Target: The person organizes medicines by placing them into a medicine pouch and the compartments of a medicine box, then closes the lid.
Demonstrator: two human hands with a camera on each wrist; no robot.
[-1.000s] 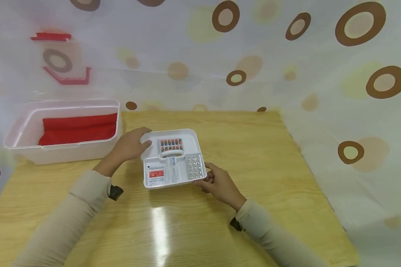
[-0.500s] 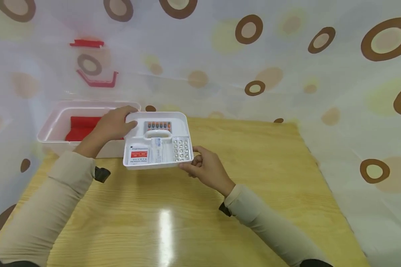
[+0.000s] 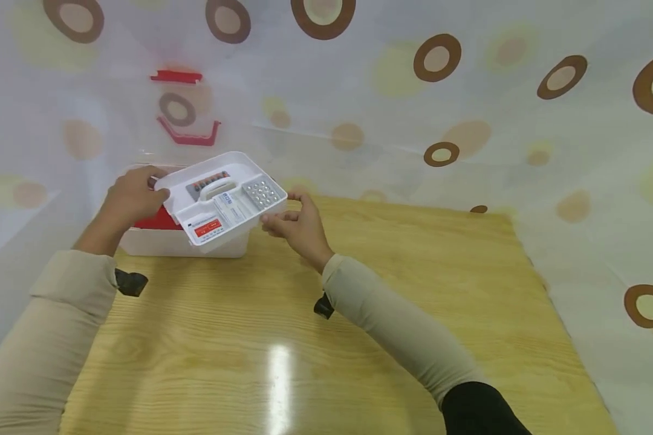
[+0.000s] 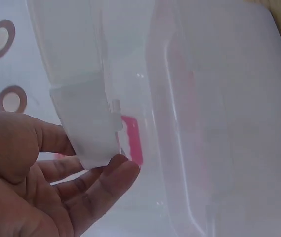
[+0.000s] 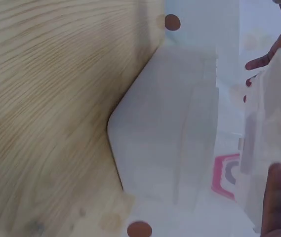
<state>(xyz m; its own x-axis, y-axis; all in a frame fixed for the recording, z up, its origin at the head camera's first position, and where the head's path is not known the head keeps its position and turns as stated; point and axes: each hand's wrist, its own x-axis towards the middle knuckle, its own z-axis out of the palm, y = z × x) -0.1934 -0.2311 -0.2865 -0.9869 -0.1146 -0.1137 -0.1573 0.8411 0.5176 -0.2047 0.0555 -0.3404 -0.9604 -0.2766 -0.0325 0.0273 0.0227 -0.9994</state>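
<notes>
A white compartment tray [image 3: 238, 165] with a raised handle [image 3: 217, 188] is held tilted above the storage box [image 3: 141, 243]. My left hand [image 3: 130, 196] grips its left end, thumb on top. Its right corner is pinched by my right hand [image 3: 305, 232]. In the tray lie a capsule blister pack [image 3: 209, 183], a silver tablet blister [image 3: 262, 194], a red-and-white packet [image 3: 208, 227] and a white packet [image 3: 230, 208]. Part of a red cloth [image 3: 158, 221] shows in the box below. The left wrist view shows fingers [image 4: 113, 173] on the tray's edge.
The box stands at the back left of the wooden table [image 3: 315, 362]. Its clear lid with a red handle [image 3: 190, 136] stands raised behind it. A patterned sheet [image 3: 392, 109] hangs at the back and sides.
Both hands have carried the tray up and leftward from over the table to above the box. It has turned, its right end swinging farther back. The head view has shifted left.
</notes>
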